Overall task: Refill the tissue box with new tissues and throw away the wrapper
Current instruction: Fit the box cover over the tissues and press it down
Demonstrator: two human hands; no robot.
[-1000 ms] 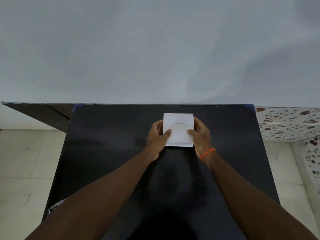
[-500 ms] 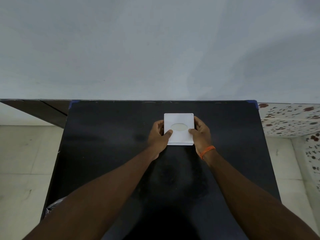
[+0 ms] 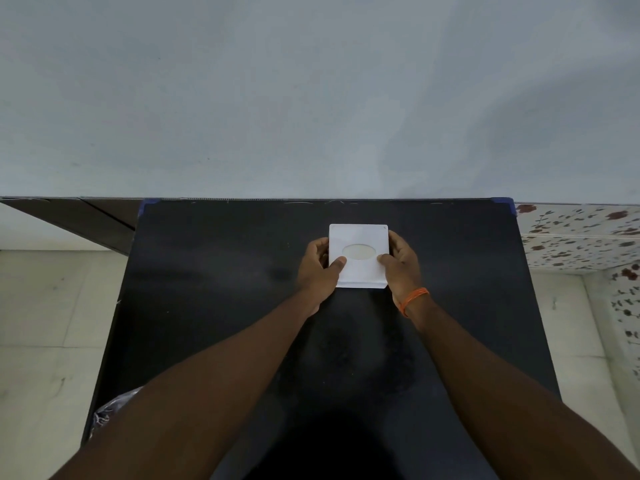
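Tissue box point(image 3: 358, 268): white, square, oval opening on top; sits on black tabletop point(image 3: 214, 289) toward far edge.
Left hand point(image 3: 318, 270): grip closed on box's left side, thumb on top.
Right hand point(image 3: 401, 268): grip closed on right side, thumb on top; orange band point(image 3: 414, 299) at wrist.

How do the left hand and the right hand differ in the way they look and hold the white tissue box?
The right hand has an orange band at its wrist; the left hand has none. The left hand grips the tissue box on its left edge, the right on its right edge. Both thumbs lie on top.
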